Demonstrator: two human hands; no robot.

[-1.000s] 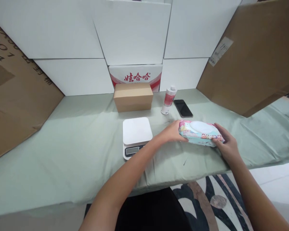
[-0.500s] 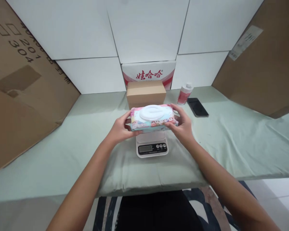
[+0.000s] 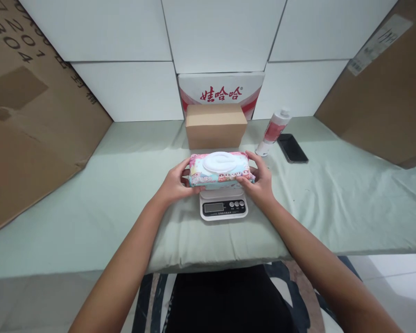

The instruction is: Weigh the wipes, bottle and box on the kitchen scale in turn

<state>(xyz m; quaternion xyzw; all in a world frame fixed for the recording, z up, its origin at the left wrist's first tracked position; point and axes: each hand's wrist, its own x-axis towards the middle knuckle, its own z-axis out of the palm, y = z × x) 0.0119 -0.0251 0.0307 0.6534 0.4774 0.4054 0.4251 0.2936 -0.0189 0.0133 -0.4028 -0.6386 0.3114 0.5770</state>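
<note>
A pink and blue pack of wet wipes point(image 3: 222, 169) with a white oval lid lies flat over the platform of a white kitchen scale point(image 3: 223, 208). My left hand point(image 3: 176, 183) grips the pack's left end and my right hand point(image 3: 260, 181) grips its right end. The scale's dark display and buttons show just below the pack. Whether the pack rests on the platform or hovers just above it I cannot tell.
A brown cardboard box point(image 3: 215, 125) stands behind the scale, with a red-and-white printed carton point(image 3: 221, 91) behind it. A white bottle with a red label point(image 3: 272, 132) and a black phone point(image 3: 292, 148) lie to the right. Large cardboard sheets lean at both sides on the green cloth point(image 3: 90, 194).
Both hands carried the wipes pack from the right side of the table leftward and lowered it over the scale. The view shifted with the move.
</note>
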